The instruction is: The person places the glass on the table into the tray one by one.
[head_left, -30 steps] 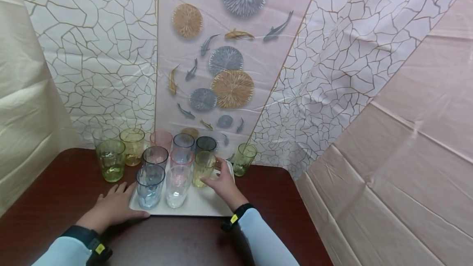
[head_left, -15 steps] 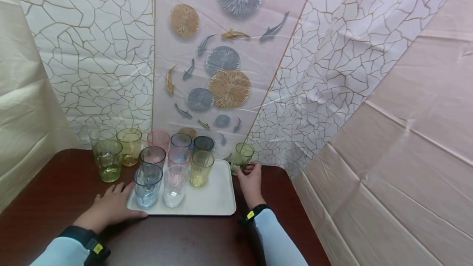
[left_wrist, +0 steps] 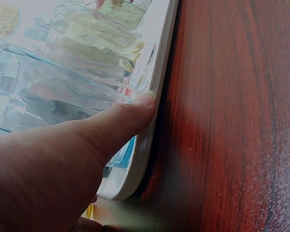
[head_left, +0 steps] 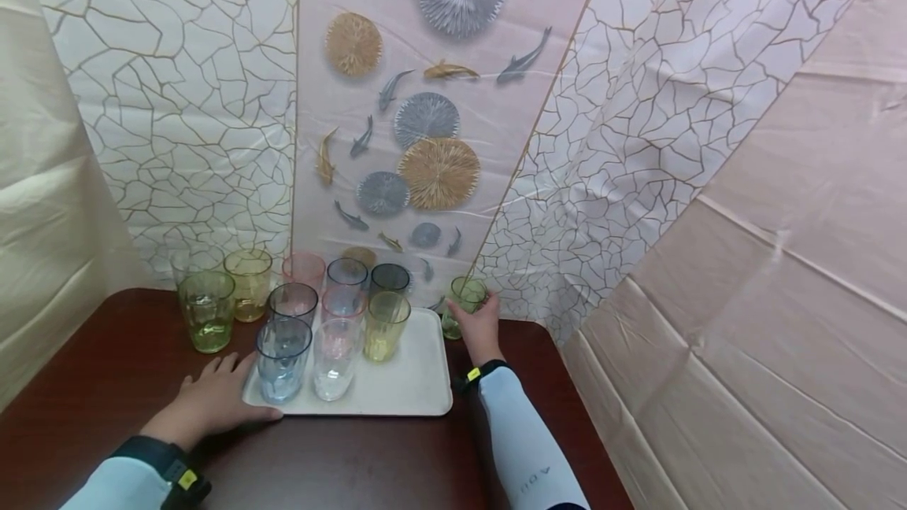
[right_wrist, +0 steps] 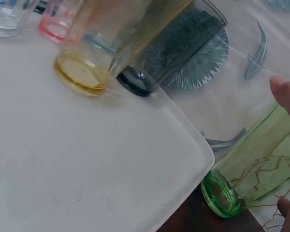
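Observation:
My left hand (head_left: 212, 396) lies at the near left corner of the white tray (head_left: 404, 392), fingers spread along its side. Its thumb (left_wrist: 130, 113) rests over the front rim, beside a blue glass (head_left: 283, 360). At the tray's far right my right hand (head_left: 480, 327) holds a green glass (head_left: 455, 325), thumb on one side and fingers on the other. That green glass (right_wrist: 251, 169) has its base just past the tray corner in the right wrist view. Nearest to it on the tray are a yellow glass (head_left: 386, 329) and a dark grey glass (head_left: 390, 278).
Clear, pink and other tinted glasses, such as a clear one (head_left: 335, 360), fill the tray's left and back. Left of the tray, another green glass (head_left: 207, 313) and an amber one (head_left: 248, 286) stand on the dark red table (head_left: 340, 463). A patterned cloth (head_left: 439, 179) hangs behind.
My right hand has left the yellow glass on the tray, moved right to the green glass and come up higher around it. The left hand has stayed at the tray corner.

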The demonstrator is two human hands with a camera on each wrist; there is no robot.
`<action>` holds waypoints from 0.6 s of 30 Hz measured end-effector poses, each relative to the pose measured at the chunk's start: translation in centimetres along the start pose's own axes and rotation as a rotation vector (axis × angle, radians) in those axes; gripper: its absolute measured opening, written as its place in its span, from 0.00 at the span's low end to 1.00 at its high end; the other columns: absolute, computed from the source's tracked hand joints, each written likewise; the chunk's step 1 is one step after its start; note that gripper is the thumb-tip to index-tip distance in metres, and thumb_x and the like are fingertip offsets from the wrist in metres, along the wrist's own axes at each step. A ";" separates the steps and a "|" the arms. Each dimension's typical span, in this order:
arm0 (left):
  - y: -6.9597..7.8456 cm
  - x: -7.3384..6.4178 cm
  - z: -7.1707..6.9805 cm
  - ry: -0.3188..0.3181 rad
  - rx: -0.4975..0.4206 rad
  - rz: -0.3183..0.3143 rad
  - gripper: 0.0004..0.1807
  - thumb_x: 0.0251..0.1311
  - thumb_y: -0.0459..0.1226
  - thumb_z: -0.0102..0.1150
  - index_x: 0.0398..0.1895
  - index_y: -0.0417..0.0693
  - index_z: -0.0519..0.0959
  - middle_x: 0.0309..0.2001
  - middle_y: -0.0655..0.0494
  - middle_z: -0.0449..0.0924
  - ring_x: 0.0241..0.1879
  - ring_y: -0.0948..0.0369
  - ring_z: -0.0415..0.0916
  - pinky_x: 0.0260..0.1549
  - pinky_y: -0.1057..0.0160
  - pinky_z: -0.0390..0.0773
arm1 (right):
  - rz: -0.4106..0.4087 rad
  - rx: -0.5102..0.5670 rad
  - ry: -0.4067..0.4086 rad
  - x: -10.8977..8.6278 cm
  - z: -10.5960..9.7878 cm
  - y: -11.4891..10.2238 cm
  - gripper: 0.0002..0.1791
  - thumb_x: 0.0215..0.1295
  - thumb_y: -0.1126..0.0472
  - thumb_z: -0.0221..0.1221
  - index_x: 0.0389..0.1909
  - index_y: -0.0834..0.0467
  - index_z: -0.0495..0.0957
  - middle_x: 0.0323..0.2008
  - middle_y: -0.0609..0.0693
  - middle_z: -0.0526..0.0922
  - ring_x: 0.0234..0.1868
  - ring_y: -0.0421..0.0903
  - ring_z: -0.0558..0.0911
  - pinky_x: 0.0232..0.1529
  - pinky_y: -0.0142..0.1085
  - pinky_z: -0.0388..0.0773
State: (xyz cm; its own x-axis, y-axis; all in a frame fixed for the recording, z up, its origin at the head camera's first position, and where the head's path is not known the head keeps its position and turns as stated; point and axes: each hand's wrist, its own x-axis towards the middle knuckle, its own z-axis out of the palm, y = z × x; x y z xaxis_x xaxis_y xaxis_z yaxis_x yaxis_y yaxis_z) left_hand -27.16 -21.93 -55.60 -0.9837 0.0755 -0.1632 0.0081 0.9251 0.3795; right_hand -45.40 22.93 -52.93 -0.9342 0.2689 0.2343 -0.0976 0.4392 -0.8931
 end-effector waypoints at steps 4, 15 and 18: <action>0.0 0.0 0.1 0.002 0.001 0.000 0.79 0.36 0.83 0.60 0.79 0.31 0.58 0.71 0.14 0.54 0.67 0.19 0.47 0.56 0.13 0.49 | 0.000 0.006 -0.004 0.3 0.2 0.1 0.60 0.56 0.39 0.74 0.80 0.60 0.52 0.75 0.61 0.61 0.75 0.54 0.63 0.73 0.52 0.65; 0.0 -0.1 0.0 0.012 -0.001 0.009 0.78 0.36 0.82 0.61 0.79 0.31 0.59 0.71 0.14 0.54 0.66 0.18 0.48 0.56 0.13 0.50 | 0.011 0.029 -0.001 0.5 0.2 0.2 0.52 0.59 0.46 0.75 0.77 0.60 0.58 0.70 0.59 0.68 0.71 0.54 0.68 0.70 0.53 0.69; 0.0 -0.1 0.0 0.002 -0.003 0.007 0.78 0.37 0.82 0.61 0.79 0.31 0.59 0.70 0.14 0.54 0.66 0.18 0.48 0.56 0.14 0.50 | 0.023 0.029 -0.007 0.4 0.1 0.2 0.52 0.60 0.46 0.74 0.78 0.59 0.57 0.71 0.59 0.67 0.72 0.54 0.67 0.71 0.52 0.69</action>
State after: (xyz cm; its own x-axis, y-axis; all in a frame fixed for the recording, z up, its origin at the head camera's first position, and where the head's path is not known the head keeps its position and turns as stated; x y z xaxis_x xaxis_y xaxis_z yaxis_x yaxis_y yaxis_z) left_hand -27.06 -21.88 -55.61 -0.9840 0.0816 -0.1584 0.0149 0.9236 0.3831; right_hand -45.79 23.05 -53.04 -0.9388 0.2723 0.2111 -0.0862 0.4077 -0.9090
